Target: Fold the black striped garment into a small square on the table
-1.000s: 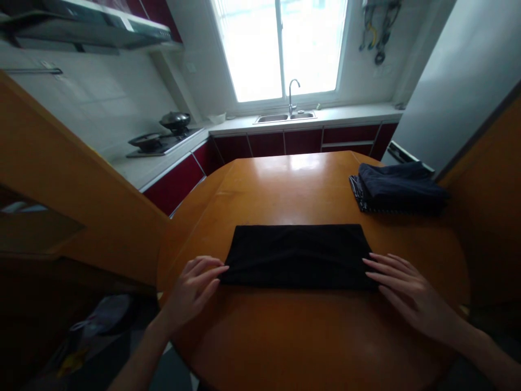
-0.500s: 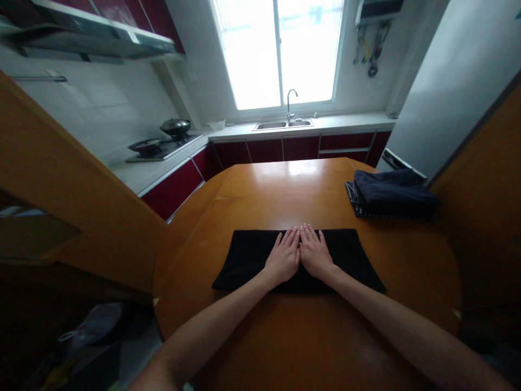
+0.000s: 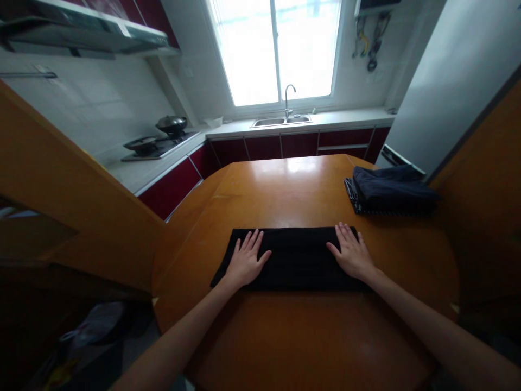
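A black folded cloth [image 3: 299,258] lies as a long flat rectangle on the round wooden table [image 3: 309,336], near its middle. My left hand [image 3: 245,259] rests flat on the cloth's left part, fingers spread. On the right part my right hand [image 3: 350,251] lies palm down, fingers stretched out. Neither hand grips anything.
A stack of folded dark clothes [image 3: 391,190] sits at the table's far right. Behind are red kitchen cabinets, a sink with tap [image 3: 286,111] under a window, and a stove with pans [image 3: 160,138] on the left. A bag [image 3: 93,326] lies on the floor at left.
My hands came from the cloth's two ends to its middle, side by side, then slid apart toward the ends, pressing flat on the cloth.
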The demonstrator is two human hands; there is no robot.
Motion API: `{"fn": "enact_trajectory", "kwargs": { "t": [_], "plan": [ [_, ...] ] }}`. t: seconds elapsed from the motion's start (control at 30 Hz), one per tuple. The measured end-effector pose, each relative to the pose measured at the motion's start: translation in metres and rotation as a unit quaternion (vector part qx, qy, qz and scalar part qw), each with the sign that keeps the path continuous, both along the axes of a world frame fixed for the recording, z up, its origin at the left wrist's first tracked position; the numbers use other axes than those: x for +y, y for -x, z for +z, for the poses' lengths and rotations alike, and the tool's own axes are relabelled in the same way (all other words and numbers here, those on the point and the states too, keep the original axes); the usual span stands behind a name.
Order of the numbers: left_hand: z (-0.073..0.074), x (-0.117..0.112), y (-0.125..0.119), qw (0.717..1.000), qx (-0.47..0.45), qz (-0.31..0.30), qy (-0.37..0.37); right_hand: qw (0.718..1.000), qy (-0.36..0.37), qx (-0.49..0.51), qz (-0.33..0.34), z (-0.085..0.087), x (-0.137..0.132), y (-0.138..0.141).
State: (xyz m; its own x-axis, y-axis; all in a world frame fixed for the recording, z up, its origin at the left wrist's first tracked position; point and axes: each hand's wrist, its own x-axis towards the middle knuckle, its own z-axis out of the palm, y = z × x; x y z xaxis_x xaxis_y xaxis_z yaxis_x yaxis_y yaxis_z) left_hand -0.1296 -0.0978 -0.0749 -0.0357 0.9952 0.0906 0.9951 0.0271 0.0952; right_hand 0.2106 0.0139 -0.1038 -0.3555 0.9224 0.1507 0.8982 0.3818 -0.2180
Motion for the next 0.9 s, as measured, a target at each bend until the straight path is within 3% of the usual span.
{"fn": "enact_trajectory", "kwargs": {
  "t": [0.13,0.27,0.4,0.5,0.67,0.77,0.9],
  "plan": [
    [-0.001,-0.019,0.034,0.998,-0.002,0.065,0.015,0.999,-0.013,0.026,-0.021,-0.009,0.002,-0.017],
    [-0.011,-0.034,0.063,0.997,-0.024,0.076,0.01,0.998,-0.025,0.04,-0.032,-0.017,0.005,-0.035],
    [-0.01,-0.037,0.074,0.995,-0.019,0.09,-0.022,0.996,-0.046,0.067,-0.033,-0.012,0.004,-0.048],
    [0.006,-0.026,0.05,0.995,0.005,0.067,-0.074,0.993,-0.085,0.084,-0.021,0.007,-0.001,-0.037],
    [0.027,0.018,-0.034,0.997,-0.007,-0.063,-0.053,0.994,-0.062,0.062,0.07,0.04,-0.016,0.029],
    [0.019,0.038,-0.074,0.993,-0.026,-0.112,-0.04,0.992,-0.034,0.048,0.111,0.039,-0.024,0.067],
    [0.003,0.039,-0.092,0.988,-0.014,-0.147,-0.034,0.992,-0.002,0.031,0.124,0.025,-0.03,0.085]
  ]
}}
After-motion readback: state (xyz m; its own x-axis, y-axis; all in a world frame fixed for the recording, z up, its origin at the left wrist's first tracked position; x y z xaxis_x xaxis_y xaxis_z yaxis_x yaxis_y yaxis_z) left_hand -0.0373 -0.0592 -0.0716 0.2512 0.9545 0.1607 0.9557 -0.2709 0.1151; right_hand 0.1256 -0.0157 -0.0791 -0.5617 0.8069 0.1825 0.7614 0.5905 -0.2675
